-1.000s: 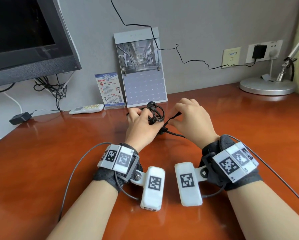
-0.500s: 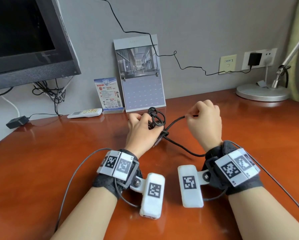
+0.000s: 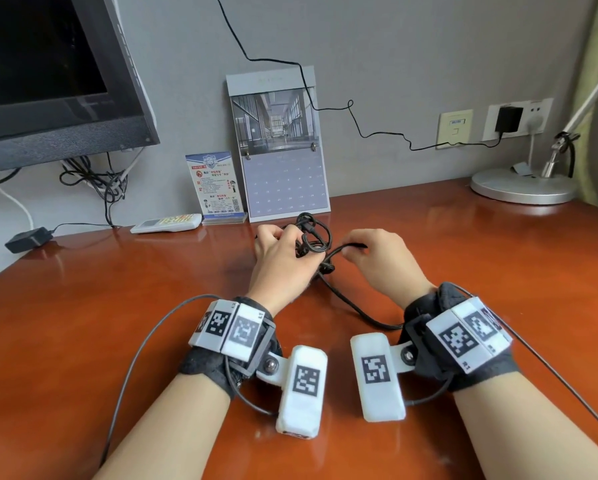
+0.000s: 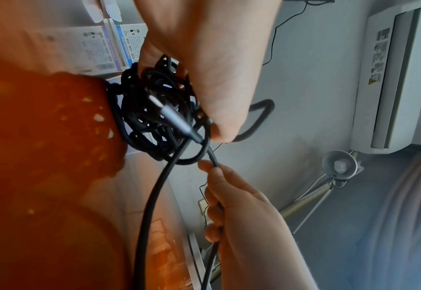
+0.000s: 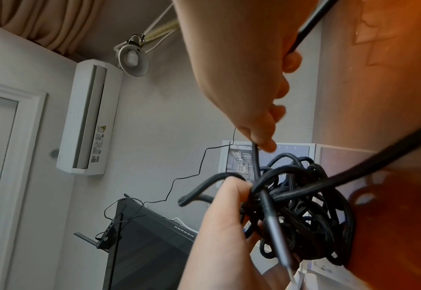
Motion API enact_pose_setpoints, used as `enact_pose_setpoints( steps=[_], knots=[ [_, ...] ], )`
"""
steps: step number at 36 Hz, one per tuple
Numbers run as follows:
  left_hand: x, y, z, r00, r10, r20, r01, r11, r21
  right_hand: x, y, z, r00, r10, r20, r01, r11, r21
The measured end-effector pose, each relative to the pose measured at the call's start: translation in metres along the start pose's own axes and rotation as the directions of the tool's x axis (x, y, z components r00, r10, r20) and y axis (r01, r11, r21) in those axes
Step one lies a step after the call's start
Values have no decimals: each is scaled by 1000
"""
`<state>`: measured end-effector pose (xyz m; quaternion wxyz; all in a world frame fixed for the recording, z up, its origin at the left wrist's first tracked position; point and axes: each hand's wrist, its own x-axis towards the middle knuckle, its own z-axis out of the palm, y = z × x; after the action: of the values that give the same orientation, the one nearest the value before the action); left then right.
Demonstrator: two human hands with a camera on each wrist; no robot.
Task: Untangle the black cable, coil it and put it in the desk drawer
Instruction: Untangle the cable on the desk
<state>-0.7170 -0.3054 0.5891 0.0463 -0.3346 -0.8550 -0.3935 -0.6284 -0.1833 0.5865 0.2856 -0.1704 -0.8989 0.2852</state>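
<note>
black cable [image 3: 313,237] is bunched in a tangled knot on the red-brown desk [image 3: 117,306], just in front of the calendar [image 3: 280,150] leaning on the wall. my left hand [image 3: 278,261] has its fingers curled round the bundle, thumb pressed on the near side, and the left wrist view shows the loops packed under my palm with a silver plug [image 4: 173,117] poking out across the middle of the knot. my right hand [image 3: 382,261] sits just beside it, pinching one strand between thumb and fingertips, with the other fingers curled round that strand. from that pinch the strand runs back into the knot, and another length of the cable trails along the desk toward me and passes under my right wrist. both forearms hover low over the desk, each with a marker-covered band and a white camera block at the wrist. off to the left, a remote [image 3: 167,223] and a small printed card [image 3: 216,185] sit by the wall, a monitor [image 3: 55,77] hangs above them, and a black adapter [image 3: 27,239] lies at the desk's far left edge. a lamp base [image 3: 522,187] stands at the far right under a wall socket [image 3: 515,117] with a plug in it.
</note>
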Motion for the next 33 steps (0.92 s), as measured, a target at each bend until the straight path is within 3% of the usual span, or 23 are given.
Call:
enact_pose_setpoints(
  steps=[8,15,19,21,24,28,31,33],
  knots=[
    [2,1,0,1000,-20,8,20,1000,13,0,-1,-3,960,191,-205,-187,982,39],
    [2,-1,-2,1000,-5,0,5,999,46,5,3,-7,861,288,-420,-162,937,310],
    [2,-2,-2,1000,13,-24,-12,1000,26,12,16,-19,698,468,-542,-152,836,527],
    [3,-3,-2,999,10,-32,-9,1000,12,14,24,-24,652,529,-544,-182,805,565],
    [3,-2,-1,1000,-7,-19,7,1000,-17,15,32,-24,682,564,-464,-294,794,533],
    [4,-2,1,999,-53,-9,52,995,-90,15,25,-16,783,547,-296,-437,822,364],
    [5,-4,2,997,-70,-20,68,992,-107,13,18,-11,876,431,-215,-409,902,141],
    [4,-4,2,996,-79,-39,75,991,-109,11,15,-10,949,307,-73,-305,952,38]
  ],
)
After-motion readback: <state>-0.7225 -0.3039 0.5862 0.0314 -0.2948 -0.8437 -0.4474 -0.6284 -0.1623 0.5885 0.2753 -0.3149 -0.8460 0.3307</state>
